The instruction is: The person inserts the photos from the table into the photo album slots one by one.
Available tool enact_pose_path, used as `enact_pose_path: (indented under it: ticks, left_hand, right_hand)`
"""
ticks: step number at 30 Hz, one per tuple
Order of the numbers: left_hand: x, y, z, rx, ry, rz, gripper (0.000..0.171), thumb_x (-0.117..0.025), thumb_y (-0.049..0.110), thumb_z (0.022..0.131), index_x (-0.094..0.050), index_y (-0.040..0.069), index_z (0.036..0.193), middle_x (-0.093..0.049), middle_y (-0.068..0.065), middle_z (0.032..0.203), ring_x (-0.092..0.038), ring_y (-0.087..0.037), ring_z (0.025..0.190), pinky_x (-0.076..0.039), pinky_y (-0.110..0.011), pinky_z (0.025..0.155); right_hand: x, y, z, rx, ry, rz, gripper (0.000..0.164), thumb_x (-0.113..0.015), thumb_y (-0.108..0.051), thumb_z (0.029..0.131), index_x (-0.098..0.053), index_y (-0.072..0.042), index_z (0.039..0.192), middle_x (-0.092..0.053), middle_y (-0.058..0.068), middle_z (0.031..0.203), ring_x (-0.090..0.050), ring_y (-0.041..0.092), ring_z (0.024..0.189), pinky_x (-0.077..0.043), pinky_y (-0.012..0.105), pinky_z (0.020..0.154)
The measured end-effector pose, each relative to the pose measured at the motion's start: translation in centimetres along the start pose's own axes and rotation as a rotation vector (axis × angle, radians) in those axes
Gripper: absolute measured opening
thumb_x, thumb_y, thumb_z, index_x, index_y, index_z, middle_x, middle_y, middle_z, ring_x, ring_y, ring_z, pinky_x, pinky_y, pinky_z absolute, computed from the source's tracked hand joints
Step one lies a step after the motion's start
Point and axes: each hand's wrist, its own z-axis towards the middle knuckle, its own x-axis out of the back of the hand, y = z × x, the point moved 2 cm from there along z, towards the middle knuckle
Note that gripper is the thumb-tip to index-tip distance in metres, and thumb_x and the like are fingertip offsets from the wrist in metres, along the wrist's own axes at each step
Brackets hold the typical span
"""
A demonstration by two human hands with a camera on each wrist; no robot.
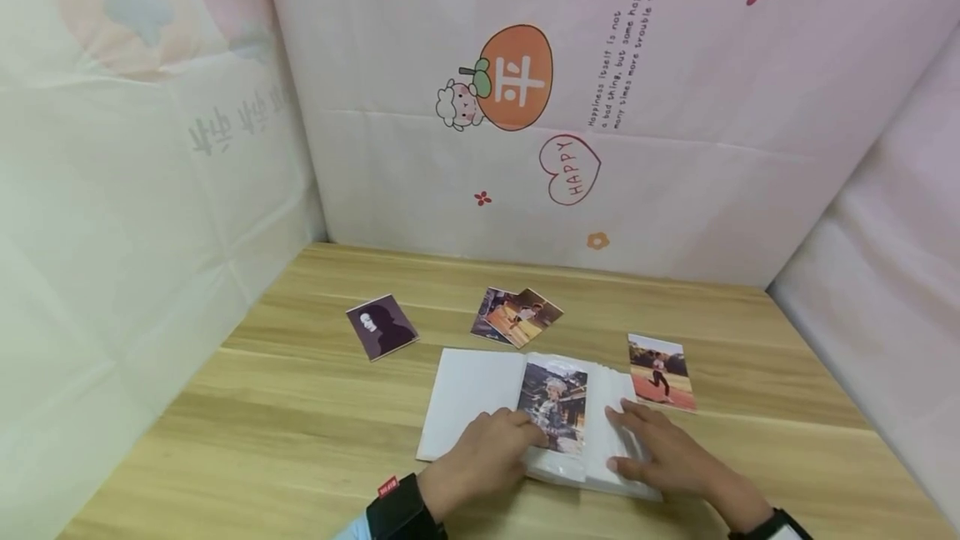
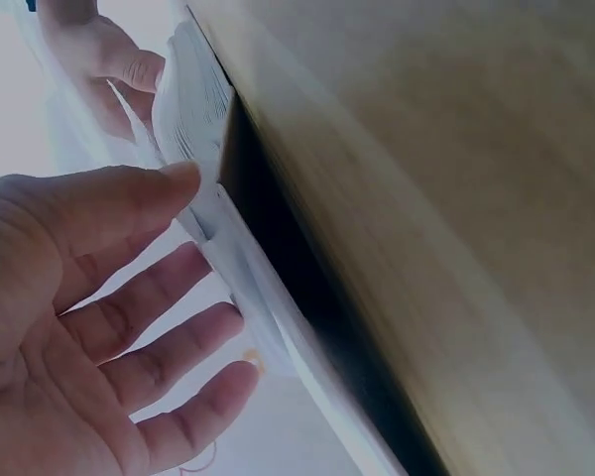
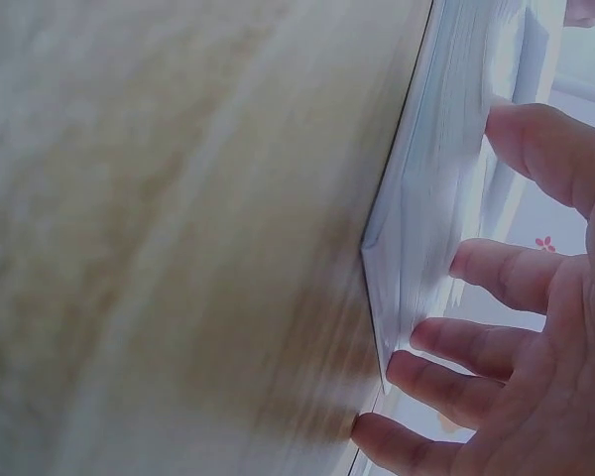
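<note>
We see a white photo album with stiff covers and clear plastic pockets (image 1: 472, 394) lying spread at the near middle of the pale wood-grain table (image 1: 262, 407); a portrait print of a figure in light headwear (image 1: 553, 402) sits on its pocket page. Left hand (image 1: 483, 452): loosely bent at the print's near-left side, other fingers parted; we can't tell if thumb and index pinch anything. Right hand (image 1: 667, 448): wide, fingers spread over the right page and its edge, gripping nothing that we see. Risks, we judge: the pocket plastic looks wrinkled at its near end, so the print could snag, buckle or skew if pushed there. The page stack is thick, so leaves could spring up if the right hand lifts. The rectangular print of a runner on a red track (image 1: 662, 369) lies right beside the album; a sideways slip could shove it.
</note>
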Motion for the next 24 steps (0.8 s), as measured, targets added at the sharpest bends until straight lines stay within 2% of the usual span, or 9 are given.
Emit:
enact_pose_path:
  ticks: [6,17,20,24]
  left_hand:
    - [0.18,-0.35,-0.08,-0.016,0.033,-0.068,0.029,-0.074,0.008,0.071,-0.071,0.018,0.098,-0.062,0.007,0.094,-0.058,-0.007,0.079,-0.044,-0.018,0.058]
    - [0.28,-0.67,-0.13,0.004,0.014,-0.148,0.031,-0.071,0.004,0.072,-0.069,0.013,0.102,-0.062,0.004,0.097,-0.057,-0.005,0.086,-0.045,-0.017,0.064]
    - [0.44,-0.68,-0.18,0.009,0.042,-0.192,0.036,-0.068,0.003,0.073,-0.065,0.011,0.108,-0.062,0.002,0.100,-0.057,-0.006,0.090,-0.045,-0.018,0.068]
    - [0.72,-0.84,-0.29,0.028,0.112,-0.326,0.045,-0.065,0.001,0.074,-0.058,0.008,0.118,-0.061,-0.001,0.103,-0.057,-0.006,0.089,-0.045,-0.016,0.071]
  right_hand:
    - [0.03,0.17,0.04,-0.005,-0.012,0.017,0.068,-0.062,-0.045,0.085,-0.049,0.004,0.130,-0.039,0.035,0.131,-0.037,0.054,0.116,-0.033,0.064,0.086]
    - [-0.11,0.26,-0.06,0.000,-0.003,0.029,0.068,-0.063,-0.044,0.084,-0.050,0.005,0.129,-0.040,0.035,0.130,-0.038,0.054,0.114,-0.033,0.065,0.085]
    - [-0.11,0.26,-0.04,0.006,-0.010,0.040,0.067,-0.063,-0.043,0.085,-0.049,0.006,0.129,-0.039,0.036,0.130,-0.038,0.055,0.114,-0.033,0.065,0.085]
    - [0.00,0.23,-0.05,0.014,-0.001,0.037,0.067,-0.063,-0.043,0.085,-0.050,0.006,0.128,-0.040,0.035,0.129,-0.038,0.054,0.114,-0.034,0.065,0.085]
